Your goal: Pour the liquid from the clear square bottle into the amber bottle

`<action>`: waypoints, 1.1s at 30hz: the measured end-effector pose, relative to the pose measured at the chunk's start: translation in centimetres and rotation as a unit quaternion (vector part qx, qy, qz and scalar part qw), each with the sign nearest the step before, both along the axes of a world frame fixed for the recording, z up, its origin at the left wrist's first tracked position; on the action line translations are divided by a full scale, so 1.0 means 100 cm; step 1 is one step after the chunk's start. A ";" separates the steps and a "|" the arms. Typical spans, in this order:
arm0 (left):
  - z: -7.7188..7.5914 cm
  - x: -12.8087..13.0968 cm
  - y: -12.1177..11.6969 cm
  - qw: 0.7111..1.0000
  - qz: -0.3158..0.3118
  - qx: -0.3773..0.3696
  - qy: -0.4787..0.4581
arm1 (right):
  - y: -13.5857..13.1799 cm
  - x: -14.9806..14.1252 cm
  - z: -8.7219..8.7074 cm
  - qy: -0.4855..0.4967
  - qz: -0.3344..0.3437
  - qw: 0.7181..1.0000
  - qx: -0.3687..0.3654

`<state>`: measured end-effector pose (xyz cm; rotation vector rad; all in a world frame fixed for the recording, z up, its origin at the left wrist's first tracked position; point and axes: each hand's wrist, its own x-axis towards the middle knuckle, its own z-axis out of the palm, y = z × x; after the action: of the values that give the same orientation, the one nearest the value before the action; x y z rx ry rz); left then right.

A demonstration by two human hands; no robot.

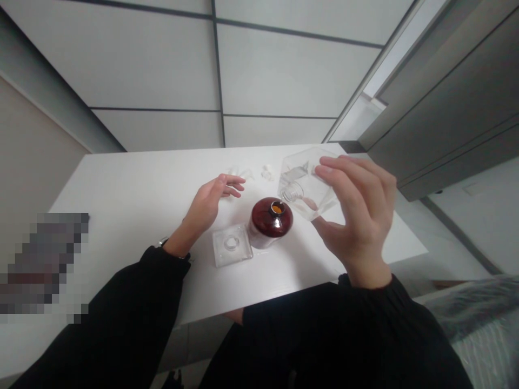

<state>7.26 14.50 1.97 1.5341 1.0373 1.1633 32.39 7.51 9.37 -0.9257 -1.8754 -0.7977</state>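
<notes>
My right hand [359, 213] grips a clear square glass bottle [306, 181], tipped on its side with its neck pointing down and left, right over the open mouth of a dark red round bottle [271, 219] standing on the white table [133, 194]. My left hand [211, 202] hovers to the left of the red bottle, fingers loosely stretched, holding nothing. A second clear square bottle [232, 245] stands upright just left of the red one, below my left hand.
Small clear glass pieces, perhaps stoppers [267, 173], lie at the table's far side. The table's right edge [409, 237] drops to the floor. A grey cabinet [450, 108] stands at the right. A blurred patch [42, 265] covers the left.
</notes>
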 end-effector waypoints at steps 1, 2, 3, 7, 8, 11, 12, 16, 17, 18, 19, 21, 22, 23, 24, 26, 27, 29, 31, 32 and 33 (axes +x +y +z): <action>0.000 0.000 0.000 1.000 0.001 0.000 0.001 | 0.000 0.000 0.000 -0.001 0.003 1.000 -0.001; 0.001 0.000 0.000 1.000 0.001 0.000 0.002 | 0.000 0.000 0.000 -0.002 0.006 1.000 -0.001; 0.001 0.001 0.000 1.000 0.001 0.000 0.002 | 0.000 0.000 0.000 -0.003 0.009 1.000 -0.001; 0.002 0.002 0.000 1.000 -0.002 0.000 0.004 | 0.000 0.001 -0.001 -0.005 0.008 1.000 -0.003; 0.002 0.002 0.000 1.000 -0.004 0.000 0.004 | 0.000 0.001 -0.001 -0.005 0.006 1.000 -0.004; 0.002 0.001 0.000 1.000 -0.010 -0.002 0.005 | 0.001 0.001 -0.001 -0.011 0.003 1.000 -0.001; 0.002 0.001 0.000 1.000 -0.010 -0.003 0.005 | 0.001 0.001 -0.001 -0.014 0.002 1.000 0.003; 0.001 0.001 0.000 1.000 -0.008 -0.004 0.007 | 0.001 0.002 -0.002 -0.026 -0.021 0.999 0.003; 0.001 0.001 0.000 1.000 -0.010 -0.004 0.008 | 0.001 0.002 -0.002 -0.026 -0.028 0.999 0.000; 0.001 0.001 0.000 1.000 -0.012 -0.004 0.010 | 0.001 0.001 -0.003 -0.024 -0.030 0.999 -0.003; 0.001 0.000 0.000 1.000 -0.012 -0.005 0.011 | 0.001 0.001 -0.003 -0.021 -0.027 0.999 -0.004; 0.001 0.001 0.000 1.000 -0.010 -0.003 0.011 | 0.000 0.001 -0.002 -0.017 -0.018 1.000 -0.002; 0.001 0.001 0.000 1.000 -0.008 -0.003 0.011 | 0.000 0.001 -0.002 -0.017 -0.017 1.000 -0.001; 0.001 0.001 0.000 1.000 -0.005 -0.003 0.011 | 0.000 0.001 -0.002 -0.019 -0.018 1.000 0.000; 0.001 0.001 -0.001 1.000 -0.003 -0.003 0.011 | 0.000 0.001 -0.002 -0.021 -0.020 1.000 -0.001; 0.001 0.001 -0.001 1.000 -0.001 -0.002 0.012 | 0.001 0.001 -0.001 -0.020 -0.017 1.000 -0.001; 0.001 0.001 -0.001 1.000 -0.003 -0.002 0.013 | 0.002 0.001 -0.001 -0.017 -0.009 1.000 0.005; 0.001 0.001 0.000 1.000 -0.007 0.001 0.013 | 0.003 0.001 -0.001 -0.011 0.011 1.000 0.023; 0.001 0.001 0.000 1.000 -0.011 0.001 0.012 | 0.004 0.001 -0.001 -0.009 0.020 0.999 0.031; 0.001 0.001 0.000 1.000 -0.012 0.001 0.013 | 0.004 0.001 -0.001 -0.007 0.020 0.999 0.031; 0.002 0.001 0.000 1.000 -0.013 0.000 0.013 | 0.003 0.000 -0.001 -0.005 0.017 0.999 0.027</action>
<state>7.32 14.52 2.15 1.5621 1.0320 1.1291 32.43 7.80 9.23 -0.8567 -1.8644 -0.8296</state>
